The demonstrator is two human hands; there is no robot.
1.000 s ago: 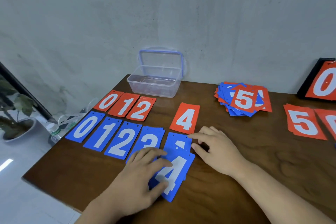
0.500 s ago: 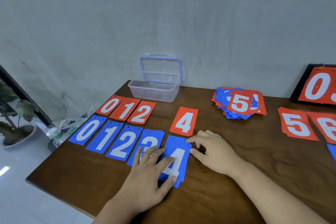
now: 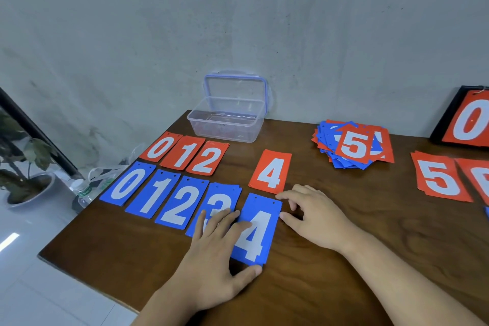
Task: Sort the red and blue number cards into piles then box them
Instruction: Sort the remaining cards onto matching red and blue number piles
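A row of blue cards 0, 1, 2, 3 (image 3: 158, 193) lies near the table's left front. Red cards 0, 1, 2 (image 3: 185, 152) lie in a row behind it, and a red 4 (image 3: 271, 171) lies apart to the right. My left hand (image 3: 214, 259) rests flat on the blue 4 pile (image 3: 258, 230) and part of the blue 3, thumb at the pile's near edge. My right hand (image 3: 315, 216) touches the blue 4 pile's right edge with fingertips, fingers loosely curled. A mixed red and blue heap (image 3: 353, 144) topped by a red 5 lies at the back.
An open clear plastic box (image 3: 227, 124) with a blue-rimmed lid stands at the back against the wall. Red 5 (image 3: 439, 177) and another red card lie at the right. A black-backed flip stand showing a red 0 (image 3: 471, 119) stands far right. The table's left edge drops to a floor with a plant.
Both hands slid the blue 4 cards together and up into line with the blue row, squaring them into one pile. The view tilted slightly.
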